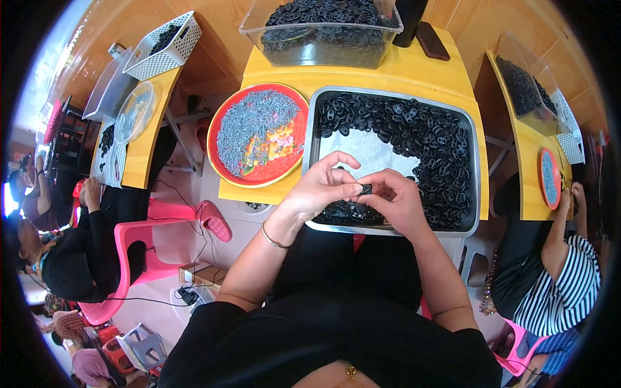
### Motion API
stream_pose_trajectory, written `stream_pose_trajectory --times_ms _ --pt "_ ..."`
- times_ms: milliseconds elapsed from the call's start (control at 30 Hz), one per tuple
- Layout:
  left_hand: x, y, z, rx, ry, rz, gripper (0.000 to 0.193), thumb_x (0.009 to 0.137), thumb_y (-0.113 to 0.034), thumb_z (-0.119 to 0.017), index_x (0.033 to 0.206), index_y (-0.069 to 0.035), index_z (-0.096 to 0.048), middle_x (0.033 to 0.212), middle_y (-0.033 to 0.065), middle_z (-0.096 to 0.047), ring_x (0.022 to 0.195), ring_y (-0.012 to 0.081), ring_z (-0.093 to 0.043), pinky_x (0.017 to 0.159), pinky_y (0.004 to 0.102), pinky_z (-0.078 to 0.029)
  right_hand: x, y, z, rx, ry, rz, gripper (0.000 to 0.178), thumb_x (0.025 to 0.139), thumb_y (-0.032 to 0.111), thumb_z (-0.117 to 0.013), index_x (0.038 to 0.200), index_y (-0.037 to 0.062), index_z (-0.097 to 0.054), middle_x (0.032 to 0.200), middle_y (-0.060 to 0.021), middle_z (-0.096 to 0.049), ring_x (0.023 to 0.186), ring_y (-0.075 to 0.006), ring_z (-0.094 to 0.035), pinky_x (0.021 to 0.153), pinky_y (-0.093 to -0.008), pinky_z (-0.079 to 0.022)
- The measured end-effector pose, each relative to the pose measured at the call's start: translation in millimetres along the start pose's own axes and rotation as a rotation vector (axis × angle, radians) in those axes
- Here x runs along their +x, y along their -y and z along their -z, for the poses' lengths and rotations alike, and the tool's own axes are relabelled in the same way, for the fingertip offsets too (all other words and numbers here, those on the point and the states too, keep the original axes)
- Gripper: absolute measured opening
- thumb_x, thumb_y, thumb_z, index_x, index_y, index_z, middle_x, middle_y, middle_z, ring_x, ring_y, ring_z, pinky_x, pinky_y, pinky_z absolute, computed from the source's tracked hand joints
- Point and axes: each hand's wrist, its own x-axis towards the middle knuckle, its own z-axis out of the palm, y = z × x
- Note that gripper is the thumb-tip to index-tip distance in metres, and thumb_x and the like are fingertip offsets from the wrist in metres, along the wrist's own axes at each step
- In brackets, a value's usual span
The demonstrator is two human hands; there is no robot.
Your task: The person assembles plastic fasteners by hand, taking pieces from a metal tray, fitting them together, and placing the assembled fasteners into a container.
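From where I'm standing, the person's left hand [315,189] and right hand [404,199] are meeting above a rectangular, silver metal tray [372,147], working on a small, dark black piece [366,189]. The piece is sitting right between the fingertips: the left fingers are pinching it from its left side, while the curled right fingers are closing on it from the right. They are covering so much of it that I can't tell its full shape. Beneath and around the hands, many flat, black oval pieces with holes [446,152] are filling much of the tray. To its left, a round red tray with a flower print [275,173] is carrying slim, grey little parts [239,129]. Behind both, a clear plastic bin [317,55] heaped with black pieces is standing on the yellow wooden counter [284,73].
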Motion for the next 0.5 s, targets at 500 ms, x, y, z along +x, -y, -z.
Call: stream_pose_trajectory --times_ms 500 --pt "0.9 -2.1 -1.7 -0.029 -0.005 -0.035 0.036 0.082 -0.003 -0.064 0.112 -0.003 -0.045 0.079 0.0056 -0.063 0.072 0.0094 -0.059 0.066 0.0211 -0.048 -1.2 -0.4 5.0 0.129 0.085 -0.015 0.031 0.075 -0.004 -0.066 0.105 0.0017 -0.062 0.088 -0.0043 -0.055 0.076 -0.0092 -0.060 0.065 -0.0206 -0.047"
